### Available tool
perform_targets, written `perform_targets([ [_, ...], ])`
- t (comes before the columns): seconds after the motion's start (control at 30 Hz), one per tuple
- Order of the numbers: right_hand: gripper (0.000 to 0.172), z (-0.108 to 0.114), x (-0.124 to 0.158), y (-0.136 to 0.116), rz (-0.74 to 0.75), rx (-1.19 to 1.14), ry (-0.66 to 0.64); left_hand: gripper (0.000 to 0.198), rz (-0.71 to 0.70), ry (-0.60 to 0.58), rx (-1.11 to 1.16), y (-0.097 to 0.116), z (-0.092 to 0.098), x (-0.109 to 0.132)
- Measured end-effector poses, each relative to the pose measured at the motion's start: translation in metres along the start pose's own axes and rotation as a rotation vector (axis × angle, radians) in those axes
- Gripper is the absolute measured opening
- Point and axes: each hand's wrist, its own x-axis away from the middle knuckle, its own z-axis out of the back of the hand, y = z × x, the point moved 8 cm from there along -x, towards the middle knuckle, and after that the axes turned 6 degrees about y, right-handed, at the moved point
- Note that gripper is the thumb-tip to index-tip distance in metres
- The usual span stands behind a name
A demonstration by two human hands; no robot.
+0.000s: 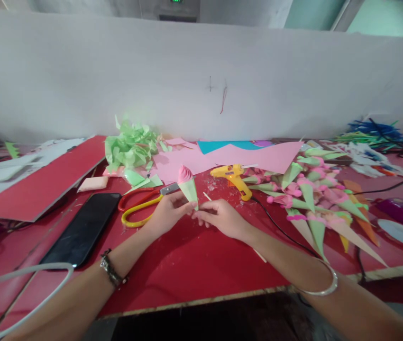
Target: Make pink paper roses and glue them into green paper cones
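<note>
A paper ice cream cone with a pink swirled top and a pale green cone is held upright, tilting slightly, above the red table. My left hand is closed around its lower part, thumb in front. The fingers of my right hand pinch at the cone's pointed bottom end, which they partly hide. A thin pale stick shows behind my right hand and reappears below the wrist. Scissors with red and yellow handles lie just left of my left hand. Beyond my right hand is a yellow glue gun.
Several finished paper cones are heaped at right, beside the glue gun's black cord. A phone lies at left. Crumpled green paper and pink sheets lie at the back, before a white partition. A white dish stands far right.
</note>
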Motion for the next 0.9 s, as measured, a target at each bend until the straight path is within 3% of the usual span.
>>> perform_targets([
  [0.17,0.021,0.003,-0.001,-0.001,-0.001,0.002,0.027,0.023,-0.013,0.0,0.008,-0.001,0.0,-0.001],
  [0.37,0.029,-0.007,0.001,-0.003,-0.009,-0.112,-0.083,0.023,-0.029,-0.217,0.18,0.0,-0.017,0.005],
  [0.47,0.035,-0.019,0.003,0.001,-0.067,-0.307,-0.209,0.033,0.019,-0.296,0.318,-0.003,-0.021,0.008],
  [0.6,0.031,-0.028,0.006,0.005,-0.169,-0.609,-0.312,0.039,0.049,-0.282,0.387,-0.008,-0.017,0.008],
  [0.67,0.029,-0.024,0.005,0.004,-0.137,-0.551,-0.272,0.036,0.034,-0.245,0.389,-0.008,-0.013,0.006],
  [0.8,0.028,-0.008,0.002,-0.008,0.042,-0.204,-0.099,0.032,0.006,-0.151,0.37,-0.007,-0.007,0.002],
  [0.9,0.025,-0.006,0.003,-0.015,0.126,-0.047,-0.068,0.032,0.026,-0.113,0.332,-0.008,-0.005,0.0],
])
